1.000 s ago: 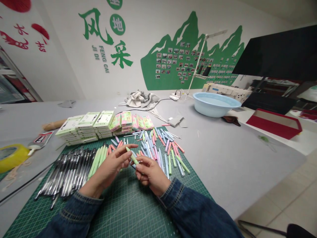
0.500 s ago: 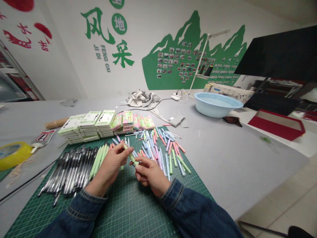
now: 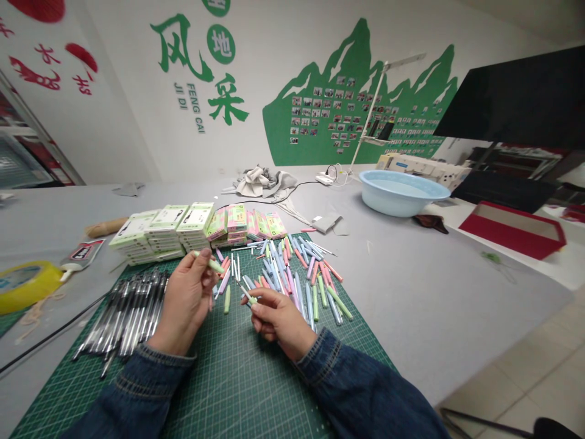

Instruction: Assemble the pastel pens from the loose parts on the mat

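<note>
My left hand [image 3: 189, 292] pinches a light green pen barrel [image 3: 214, 264], raised near the front of the small boxes. In my right hand [image 3: 278, 320] is the other part of the pen, a thin pale refill [image 3: 245, 291] with a green piece at the fingertips. A gap separates the two parts. Below them on the green cutting mat [image 3: 237, 378] lies a loose green pen part [image 3: 227, 300]. Beyond my right hand spreads a heap of pastel pen parts [image 3: 292, 268]. Clear pens with black grips [image 3: 125, 317] lie in a bunch left of my left hand.
White-green boxes [image 3: 167, 219] and pink-green boxes [image 3: 236, 216] stand stacked behind the mat. Yellow tape [image 3: 34, 283] and a glue tube [image 3: 82, 253] lie left. A blue basin [image 3: 402, 192], a sewing machine [image 3: 423, 167] and crumpled cloth [image 3: 262, 183] sit farther back.
The green pen, held together by both hands before, is now pulled apart. My left hand has moved left and up with the barrel; my right hand has stayed nearly in place.
</note>
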The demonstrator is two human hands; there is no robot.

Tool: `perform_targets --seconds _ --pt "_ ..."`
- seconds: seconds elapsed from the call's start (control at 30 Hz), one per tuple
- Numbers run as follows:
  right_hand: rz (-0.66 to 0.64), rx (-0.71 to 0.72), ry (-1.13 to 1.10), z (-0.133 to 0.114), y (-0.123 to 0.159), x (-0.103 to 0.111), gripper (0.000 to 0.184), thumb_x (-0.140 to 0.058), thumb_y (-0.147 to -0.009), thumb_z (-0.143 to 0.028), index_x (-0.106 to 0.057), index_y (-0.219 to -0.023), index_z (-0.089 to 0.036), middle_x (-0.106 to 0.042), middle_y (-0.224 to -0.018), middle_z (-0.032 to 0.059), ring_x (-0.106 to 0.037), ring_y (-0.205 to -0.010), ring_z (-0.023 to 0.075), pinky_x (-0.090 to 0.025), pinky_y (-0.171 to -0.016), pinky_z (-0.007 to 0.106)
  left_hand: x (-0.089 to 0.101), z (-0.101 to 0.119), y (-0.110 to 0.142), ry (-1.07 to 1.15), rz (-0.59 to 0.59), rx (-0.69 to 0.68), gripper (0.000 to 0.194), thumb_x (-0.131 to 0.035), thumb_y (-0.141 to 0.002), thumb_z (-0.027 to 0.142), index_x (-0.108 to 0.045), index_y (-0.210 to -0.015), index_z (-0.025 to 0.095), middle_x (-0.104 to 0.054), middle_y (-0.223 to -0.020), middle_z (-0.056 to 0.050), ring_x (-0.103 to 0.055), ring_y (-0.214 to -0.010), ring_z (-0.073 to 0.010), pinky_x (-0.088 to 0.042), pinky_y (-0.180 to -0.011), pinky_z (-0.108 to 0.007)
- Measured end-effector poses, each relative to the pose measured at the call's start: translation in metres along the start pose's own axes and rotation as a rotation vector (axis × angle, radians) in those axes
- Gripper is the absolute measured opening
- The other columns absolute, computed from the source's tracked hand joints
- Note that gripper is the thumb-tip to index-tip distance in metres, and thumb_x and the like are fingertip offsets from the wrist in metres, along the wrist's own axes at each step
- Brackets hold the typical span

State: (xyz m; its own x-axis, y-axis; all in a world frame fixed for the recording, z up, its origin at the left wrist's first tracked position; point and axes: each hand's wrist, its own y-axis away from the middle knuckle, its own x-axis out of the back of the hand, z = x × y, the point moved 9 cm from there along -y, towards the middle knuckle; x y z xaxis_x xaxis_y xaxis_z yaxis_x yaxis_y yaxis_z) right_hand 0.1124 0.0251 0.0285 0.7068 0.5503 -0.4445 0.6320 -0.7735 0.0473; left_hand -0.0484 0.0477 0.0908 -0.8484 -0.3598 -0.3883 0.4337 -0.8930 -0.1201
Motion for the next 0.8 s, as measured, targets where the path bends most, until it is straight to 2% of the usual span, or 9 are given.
perform_targets --seconds 0.07,0.1,0.2,0.27,0.37,0.43,0.53,0.67,0.8 --pt "0.003 -0.003 0.001 0.0 0.0 0.001 0.028 -0.066 -0.08 -0.034 -0.064 -0.102 -0.018 -0.05 -0.053 -0.0066 -0.023 -0.038 0.0027 -0.012 -0.036 0.016 0.011 0.003 -0.009 -0.045 0.031 -0.016 0.03 -0.07 -0.072 0.042 -0.051 -0.069 0.019 -0.039 -0.053 0.009 -0.029 -0.043 -0.0049 -0.022 -0.042 -0.018" --pt "0.006 -0.002 -0.001 -0.001 0.0 0.002 0.027 -0.066 -0.08 -0.034 -0.065 -0.102 -0.018 -0.05 -0.053 -0.0067 -0.023 -0.037 0.0026 -0.011 -0.035 0.016 0.013 -0.001 -0.013 -0.138 0.004 0.0 0.031 -0.069 -0.072 0.044 -0.051 -0.068 0.019 -0.04 -0.052 0.009 -0.03 -0.042 -0.0056 -0.022 -0.042 -0.019" --pt "0.027 0.014 -0.014 -0.005 0.0 0.004 0.027 -0.066 -0.079 -0.034 -0.064 -0.101 -0.018 -0.049 -0.053 -0.0069 -0.023 -0.037 0.0023 -0.011 -0.035 0.017 0.008 -0.033 -0.019 -0.698 -0.233 0.116 0.037 -0.069 -0.067 0.049 -0.05 -0.055 0.019 -0.042 -0.046 0.006 -0.036 -0.041 -0.0096 -0.023 -0.044 -0.023" --pt "0.063 0.021 -0.03 -0.007 0.001 0.007 0.029 -0.067 -0.078 -0.035 -0.063 -0.101 -0.018 -0.05 -0.052 -0.0069 -0.023 -0.036 0.0022 -0.011 -0.035 0.017 0.004 -0.056 -0.017 -1.131 -0.38 0.113 0.039 -0.07 -0.063 0.048 -0.047 -0.047 0.02 -0.046 -0.044 0.003 -0.043 -0.045 -0.0141 -0.025 -0.047 -0.025" --pt "0.137 0.035 -0.072 -0.012 0.003 0.012 0.035 -0.069 -0.075 -0.037 -0.061 -0.103 -0.017 -0.05 -0.051 -0.0073 -0.021 -0.035 0.0021 -0.01 -0.035 0.017 -0.006 -0.068 -0.02 -1.517 -0.41 -0.007 0.031 -0.068 -0.064 0.044 -0.052 -0.051 0.021 -0.058 -0.054 -0.004 -0.055 -0.06 -0.0222 -0.031 -0.055 -0.028" --pt "0.179 0.068 -0.094 -0.018 0.004 0.015 0.036 -0.069 -0.074 -0.038 -0.061 -0.103 -0.017 -0.05 -0.051 -0.0073 -0.02 -0.035 0.0019 -0.009 -0.035 0.017 -0.019 -0.066 -0.028 -1.602 -0.377 -0.074 0.021 -0.065 -0.068 0.04 -0.06 -0.065 0.02 -0.066 -0.067 -0.008 -0.06 -0.07 -0.0258 -0.035 -0.061 -0.03" --pt "0.237 0.136 -0.106 -0.027 0.006 0.024 0.031 -0.067 -0.076 -0.038 -0.061 -0.099 -0.017 -0.05 -0.051 -0.0067 -0.02 -0.035 0.0019 -0.01 -0.034 0.017 -0.052 -0.06 -0.048 -1.622 -0.375 -0.169 0.019 -0.057 -0.076 0.033 -0.066 -0.086 0.02 -0.071 -0.086 -0.01 -0.063 -0.082 -0.0265 -0.039 -0.069 -0.031" --pt "0.325 0.208 -0.109 -0.037 0.007 0.041 0.027 -0.066 -0.077 -0.036 -0.063 -0.097 -0.018 -0.048 -0.052 -0.0066 -0.023 -0.035 0.0025 -0.012 -0.034 0.018 -0.099 -0.072 -0.078 -1.616 -0.404 -0.188 0.02 -0.056 -0.078 0.032 -0.07 -0.081 0.018 -0.072 -0.092 -0.014 -0.065 -0.091 -0.0261 -0.041 -0.075 -0.03" --pt "0.409 0.243 -0.115 -0.047 0.011 0.053 0.03 -0.067 -0.074 -0.036 -0.063 -0.099 -0.019 -0.046 -0.052 -0.0069 -0.027 -0.037 0.0038 -0.017 -0.035 0.018 -0.12 -0.094 -0.088 -1.622 -0.366 -0.137 0.024 -0.058 -0.078 0.031 -0.071 -0.083 0.012 -0.071 -0.094 -0.021 -0.065 -0.095 -0.0298 -0.044 -0.075 -0.032"
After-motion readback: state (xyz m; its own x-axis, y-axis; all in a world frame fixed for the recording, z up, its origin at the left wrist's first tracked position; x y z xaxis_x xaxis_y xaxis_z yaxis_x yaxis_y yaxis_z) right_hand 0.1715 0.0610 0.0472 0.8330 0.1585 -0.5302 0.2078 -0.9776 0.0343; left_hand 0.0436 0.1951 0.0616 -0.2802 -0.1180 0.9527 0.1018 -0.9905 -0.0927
